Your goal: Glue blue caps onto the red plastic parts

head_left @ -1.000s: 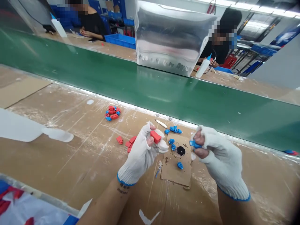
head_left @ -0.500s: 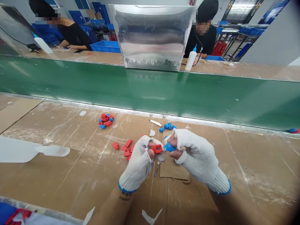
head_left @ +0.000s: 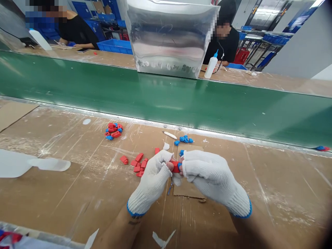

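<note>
Both my hands wear white knit gloves with blue cuffs and bare fingertips. My left hand (head_left: 155, 180) pinches a small red plastic part (head_left: 176, 167). Pressed against its right side is a blue plastic part (head_left: 180, 166), mostly hidden by the fingers of my right hand (head_left: 212, 178), which are closed on it. Loose red parts (head_left: 138, 164) lie left of my left hand. Several blue parts (head_left: 184, 139) sit beyond my hands, and one more blue piece (head_left: 182, 152) shows just above my right fingers. Under my hands is a cardboard piece (head_left: 186, 192).
A pile of joined red and blue parts (head_left: 113, 130) lies farther left. A white pen-like tool (head_left: 169, 135) is near the green conveyor belt (head_left: 103, 86). Across it stand a metal sheet (head_left: 171, 38) and a white bottle (head_left: 211, 65); two people sit there. White plastic sheet (head_left: 49, 164) lies left.
The red and blue parts, apart or barely meeting before, are now pressed together. My right hand has turned so its back covers more of the blue part. The view has shifted slightly.
</note>
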{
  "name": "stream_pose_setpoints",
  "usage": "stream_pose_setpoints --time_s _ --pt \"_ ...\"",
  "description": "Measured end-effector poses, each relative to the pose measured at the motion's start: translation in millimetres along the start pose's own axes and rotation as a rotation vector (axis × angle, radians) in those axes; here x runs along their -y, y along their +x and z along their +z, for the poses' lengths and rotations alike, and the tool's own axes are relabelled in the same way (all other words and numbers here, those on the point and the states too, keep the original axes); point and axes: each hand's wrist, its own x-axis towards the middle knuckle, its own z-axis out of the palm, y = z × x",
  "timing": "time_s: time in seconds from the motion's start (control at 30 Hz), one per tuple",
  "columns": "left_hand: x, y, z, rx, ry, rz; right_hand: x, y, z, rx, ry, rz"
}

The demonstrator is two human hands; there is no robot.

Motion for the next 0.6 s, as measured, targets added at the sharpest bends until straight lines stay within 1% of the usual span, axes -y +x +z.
stream_pose_setpoints --time_s 0.07,0.2,0.27,0.37,0.43,0.5,0.53,0.57,0.6 --pt "1.1 0.0 0.1 -0.004 0.02 -0.022 -1.1 0.7 0.8 -0.002 0.018 -0.004" --pt "1.3 -3.8 6.5 -0.024 0.017 -0.049 -14.9 -1.1 1.3 -0.024 0.022 -0.079" --pt "-1.3 -6.2 10.8 -0.026 0.003 -0.042 -21.7 -2.1 -0.8 -0.043 0.017 -0.058" --pt "-5.5 -8.4 13.7 0.045 -0.02 -0.103 -23.8 -2.8 -4.8 -0.085 0.0 -0.024" --pt "-4.3 -9.4 14.7 0.103 -0.061 -0.153 -19.7 -3.2 -4.0 -0.071 0.004 0.012" --pt "1.7 -11.1 18.1 0.125 -0.119 -0.182 -14.1 -4.7 3.8 -0.005 0.078 0.058" --pt "5.9 -12.5 21.2 0.126 -0.142 -0.173 -11.6 -6.2 10.6 0.015 0.146 0.083" --pt "10.0 -14.0 25.3 0.114 -0.146 -0.151 -9.5 -8.2 18.9 0.004 0.229 0.1" --pt "13.5 -15.5 29.7 0.091 -0.146 -0.124 -7.8 -10.8 27.7 -0.038 0.312 0.109"
